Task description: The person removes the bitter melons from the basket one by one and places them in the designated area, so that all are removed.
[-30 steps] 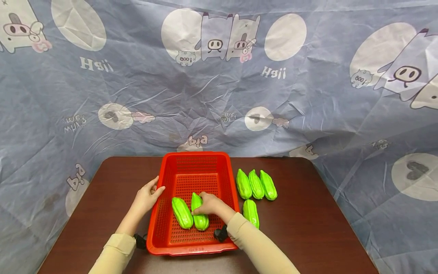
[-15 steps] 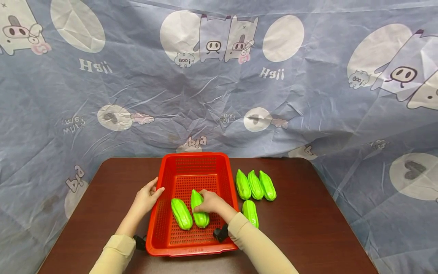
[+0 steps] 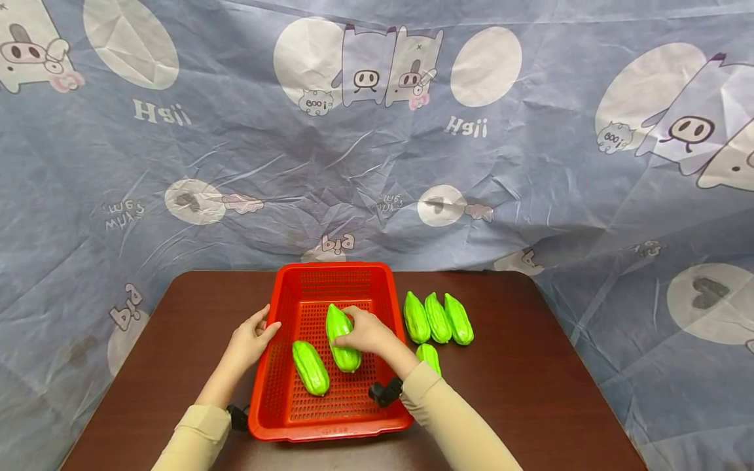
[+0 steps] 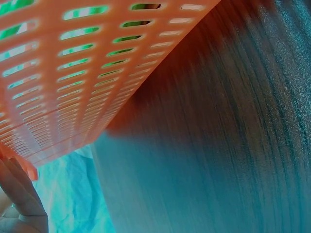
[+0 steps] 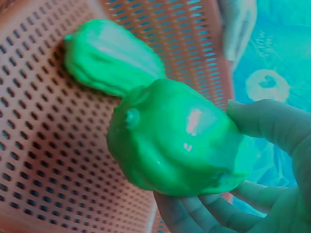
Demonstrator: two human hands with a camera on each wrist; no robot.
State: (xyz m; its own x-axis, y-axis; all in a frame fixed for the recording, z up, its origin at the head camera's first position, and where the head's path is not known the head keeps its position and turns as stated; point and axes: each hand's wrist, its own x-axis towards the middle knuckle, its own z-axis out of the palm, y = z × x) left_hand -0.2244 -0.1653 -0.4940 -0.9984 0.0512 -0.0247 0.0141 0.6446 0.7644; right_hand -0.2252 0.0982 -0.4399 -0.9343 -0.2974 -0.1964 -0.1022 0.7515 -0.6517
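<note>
A red plastic basket with slotted walls stands on the table. My left hand grips its left rim, thumb over the edge and fingers outside; in the left wrist view those fingers show at the lower left. Inside the basket, my right hand holds a bright green ridged gourd between thumb and fingers, its pointed end away from me. The right wrist view shows this gourd raised over the perforated floor. A second green gourd lies in the basket to its left.
Several more green gourds lie on the brown table right of the basket, three side by side and one nearer, partly hidden by my right forearm. A wrinkled blue-grey cloth with cartoon pigs hangs behind the table.
My right hand has lifted the gourd and carried it away from me, toward the basket's far end. The left hand stays on the rim, and the other gourd lies still.
</note>
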